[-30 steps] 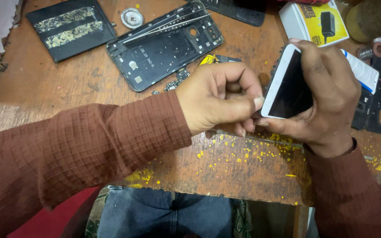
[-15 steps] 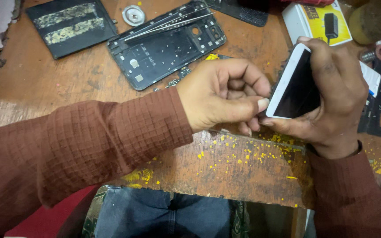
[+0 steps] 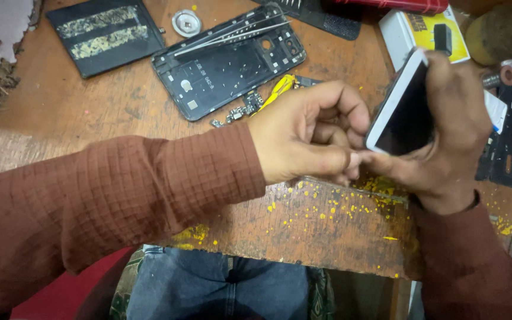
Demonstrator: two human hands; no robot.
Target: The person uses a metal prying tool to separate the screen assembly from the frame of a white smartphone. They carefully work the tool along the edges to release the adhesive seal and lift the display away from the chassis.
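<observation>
**Q:** Head view — what do the two hands hold, and where does it sit?

**A:** The right hand [image 3: 445, 127] grips a white-edged phone [image 3: 399, 109] with a dark screen, tilted on its long edge above the right part of the wooden bench [image 3: 66, 101]. Its fingers wrap the far side, clamped on the phone, with the thumb low along the near side. The left hand [image 3: 306, 133] lies just left of the phone; its fingers are curled together, thumb and forefinger tips pinched at the phone's lower left corner. Whether a small tool sits in that pinch cannot be told.

**Q:** What lies on the bench about the phone?

**A:** To the left of the phone, well apart from it, lies an open black phone frame [image 3: 229, 62] with thin metal tweezers [image 3: 232, 35] across its upper edge. Farther left is a flat black battery [image 3: 105, 35] with pale adhesive strips; between battery and frame, a small round metal disc [image 3: 186, 22]. A yellow strip [image 3: 280, 89] and loose small circuit parts [image 3: 241, 109] rest just below the frame, near the left hand's knuckles. Above and right of the phone — a white-and-yellow box [image 3: 413, 26]. To the phone's right, partly behind the right hand, a black tray-like part [image 3: 508, 139]. Yellow flecks [image 3: 327, 204] dot the bench edge below both hands.
</observation>
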